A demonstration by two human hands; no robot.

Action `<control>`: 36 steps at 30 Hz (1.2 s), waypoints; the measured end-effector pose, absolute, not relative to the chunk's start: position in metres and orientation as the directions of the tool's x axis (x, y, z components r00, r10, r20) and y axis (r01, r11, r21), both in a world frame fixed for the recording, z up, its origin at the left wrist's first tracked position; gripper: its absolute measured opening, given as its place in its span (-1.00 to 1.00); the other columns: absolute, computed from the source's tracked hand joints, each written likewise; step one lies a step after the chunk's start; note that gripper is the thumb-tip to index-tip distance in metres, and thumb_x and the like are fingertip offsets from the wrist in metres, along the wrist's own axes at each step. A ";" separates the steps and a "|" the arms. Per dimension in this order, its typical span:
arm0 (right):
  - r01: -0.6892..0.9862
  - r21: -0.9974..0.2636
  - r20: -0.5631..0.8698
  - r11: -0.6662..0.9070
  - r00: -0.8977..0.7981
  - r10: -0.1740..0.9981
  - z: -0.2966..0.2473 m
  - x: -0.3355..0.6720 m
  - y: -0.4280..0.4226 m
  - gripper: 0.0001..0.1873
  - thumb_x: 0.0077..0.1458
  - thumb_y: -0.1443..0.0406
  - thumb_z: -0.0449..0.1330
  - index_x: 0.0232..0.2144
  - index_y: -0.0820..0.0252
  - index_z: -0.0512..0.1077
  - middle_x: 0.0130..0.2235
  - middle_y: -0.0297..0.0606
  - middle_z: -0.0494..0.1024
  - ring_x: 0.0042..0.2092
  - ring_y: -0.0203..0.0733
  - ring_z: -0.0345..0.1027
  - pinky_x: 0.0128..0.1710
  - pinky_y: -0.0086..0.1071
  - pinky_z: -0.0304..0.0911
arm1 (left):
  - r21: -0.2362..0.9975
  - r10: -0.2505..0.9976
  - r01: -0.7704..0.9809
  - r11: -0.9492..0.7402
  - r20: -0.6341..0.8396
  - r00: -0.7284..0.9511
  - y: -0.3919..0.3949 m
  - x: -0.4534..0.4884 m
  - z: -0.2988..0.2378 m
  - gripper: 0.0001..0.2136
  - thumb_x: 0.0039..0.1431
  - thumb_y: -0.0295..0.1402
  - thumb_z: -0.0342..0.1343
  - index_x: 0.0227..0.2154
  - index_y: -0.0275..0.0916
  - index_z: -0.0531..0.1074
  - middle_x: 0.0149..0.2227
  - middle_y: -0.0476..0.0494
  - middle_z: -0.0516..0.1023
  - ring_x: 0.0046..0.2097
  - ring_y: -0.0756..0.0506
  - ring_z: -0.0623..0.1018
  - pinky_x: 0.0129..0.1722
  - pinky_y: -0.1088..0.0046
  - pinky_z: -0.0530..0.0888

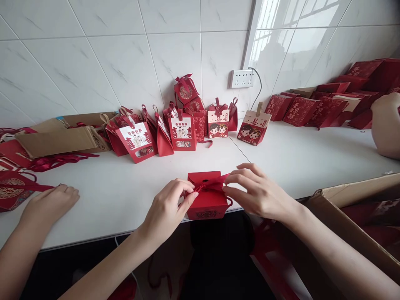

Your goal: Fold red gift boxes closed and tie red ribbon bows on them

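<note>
A small red gift box (208, 202) stands at the near edge of the white table (131, 191). A red ribbon (210, 184) crosses its top. My left hand (167, 208) pinches the ribbon at the box's left side. My right hand (258, 191) pinches the ribbon's other end at the box's upper right. Both hands touch the box top.
Another person's hand (51, 204) rests on the table at left beside red ribbons (59, 160) and a flat cardboard box (59, 139). Several finished red boxes (183, 131) line the wall. Flat red boxes (315, 108) pile at right. An open carton (359, 196) sits at the lower right.
</note>
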State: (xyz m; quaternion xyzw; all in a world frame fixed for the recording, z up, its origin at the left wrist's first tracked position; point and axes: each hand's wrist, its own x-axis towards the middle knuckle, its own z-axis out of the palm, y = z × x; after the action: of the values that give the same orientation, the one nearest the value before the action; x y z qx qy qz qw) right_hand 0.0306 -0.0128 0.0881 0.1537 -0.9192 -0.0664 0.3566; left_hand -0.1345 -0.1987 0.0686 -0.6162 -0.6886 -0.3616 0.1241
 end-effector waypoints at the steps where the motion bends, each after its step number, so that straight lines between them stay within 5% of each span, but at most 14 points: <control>1: -0.258 0.135 0.657 0.957 -0.699 -0.281 0.090 0.028 -0.012 -0.83 0.19 0.37 0.08 -0.40 0.23 0.45 -0.30 -0.15 0.50 -0.25 -0.16 0.34 -0.16 -0.18 0.25 | 0.337 0.754 0.941 -0.027 0.625 -0.203 -0.199 -0.134 0.067 -0.94 0.23 -0.46 0.02 -0.36 -0.22 0.28 -0.29 -0.03 0.50 -0.27 0.03 0.52 -0.28 0.54 0.45; 6: -0.206 -0.315 0.586 0.926 -0.810 0.019 0.108 -0.009 -0.016 -0.74 0.21 0.34 0.05 -0.45 0.25 0.47 -0.34 -0.15 0.49 -0.30 -0.22 0.36 -0.28 -0.35 0.26 | 0.188 0.706 0.981 -0.053 0.701 -0.096 -0.198 -0.134 0.067 -0.92 0.20 -0.50 0.06 -0.38 -0.23 0.30 -0.30 -0.07 0.49 -0.23 0.00 0.52 -0.24 0.51 0.47; 11: -0.140 -0.339 0.167 0.930 -0.982 -0.087 0.130 -0.051 -0.029 -0.84 0.10 0.30 0.18 -0.39 0.27 0.54 -0.35 -0.17 0.52 -0.36 -0.25 0.36 -0.35 -0.42 0.19 | -0.194 0.607 0.980 -0.046 0.774 0.182 -0.198 -0.132 0.071 -0.90 0.12 -0.57 0.11 -0.34 -0.26 0.37 -0.46 -0.03 0.38 -0.46 0.03 0.42 -0.46 0.50 0.39; 14: -0.117 -0.365 -0.022 0.923 -0.991 -0.135 0.141 -0.060 -0.036 -0.84 0.01 0.34 0.21 -0.34 0.27 0.56 -0.32 -0.17 0.56 -0.36 -0.24 0.37 -0.43 -0.46 0.17 | -0.281 0.589 0.958 -0.053 0.766 0.258 -0.196 -0.132 0.071 -0.89 0.13 -0.59 0.09 -0.35 -0.25 0.37 -0.51 -0.01 0.37 -0.48 0.02 0.40 -0.47 0.48 0.39; 17: -0.079 -0.389 -0.135 0.918 -0.981 -0.142 0.146 -0.062 -0.038 -0.82 -0.03 0.38 0.17 -0.34 0.28 0.55 -0.37 -0.18 0.57 -0.41 -0.26 0.36 -0.51 -0.49 0.14 | -0.260 0.591 0.965 -0.028 0.774 0.226 -0.195 -0.133 0.070 -0.92 0.16 -0.54 0.07 -0.37 -0.25 0.37 -0.49 -0.02 0.37 -0.49 0.05 0.41 -0.48 0.52 0.39; 21: 0.005 -0.555 -0.094 0.832 -0.994 -0.056 0.142 -0.060 -0.032 -0.81 -0.03 0.36 0.16 -0.31 0.29 0.49 -0.38 -0.23 0.55 -0.43 -0.32 0.35 -0.51 -0.51 0.15 | -0.182 0.609 0.983 -0.028 0.776 0.162 -0.194 -0.134 0.068 -0.95 0.18 -0.50 0.07 -0.37 -0.25 0.34 -0.40 -0.06 0.42 -0.44 0.05 0.48 -0.45 0.55 0.43; 26: 0.070 -0.747 -0.048 0.661 -0.997 0.052 0.130 -0.059 -0.022 -0.64 0.01 0.32 0.19 -0.10 0.27 0.35 -0.45 -0.36 0.50 -0.50 -0.38 0.30 -0.54 -0.54 0.16 | 0.127 0.675 0.987 -0.099 0.737 -0.027 -0.190 -0.137 0.066 -0.94 0.22 -0.48 0.00 -0.36 -0.21 0.28 -0.43 0.00 0.46 -0.40 0.04 0.51 -0.39 0.56 0.47; 32: 0.076 -0.698 0.116 0.713 -0.969 0.217 0.117 -0.061 -0.023 -0.63 -0.01 0.37 0.21 -0.10 0.24 0.33 -0.35 -0.28 0.53 -0.40 -0.33 0.38 -0.44 -0.50 0.23 | 0.272 0.770 0.953 -0.133 0.634 -0.074 -0.187 -0.139 0.070 -0.81 0.20 -0.54 -0.06 -0.19 -0.23 0.37 -0.36 -0.05 0.48 -0.33 0.02 0.52 -0.33 0.55 0.49; 36: 0.085 -0.710 0.199 0.699 -0.928 0.315 0.110 -0.048 -0.013 -0.61 0.08 0.19 0.19 -0.06 0.23 0.31 -0.24 -0.19 0.54 -0.29 -0.25 0.42 -0.32 -0.40 0.30 | 0.362 0.814 0.924 -0.122 0.569 -0.115 -0.187 -0.139 0.075 -0.78 0.20 -0.54 -0.08 -0.19 -0.23 0.41 -0.33 -0.07 0.48 -0.32 0.02 0.51 -0.31 0.54 0.48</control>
State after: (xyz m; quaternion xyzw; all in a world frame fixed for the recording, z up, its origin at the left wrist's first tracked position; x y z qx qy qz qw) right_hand -0.0478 -0.0126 0.1098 -0.1099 -0.9088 0.3718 0.1543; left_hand -0.1386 -0.1867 0.0746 -0.6607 -0.6579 -0.3531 0.0779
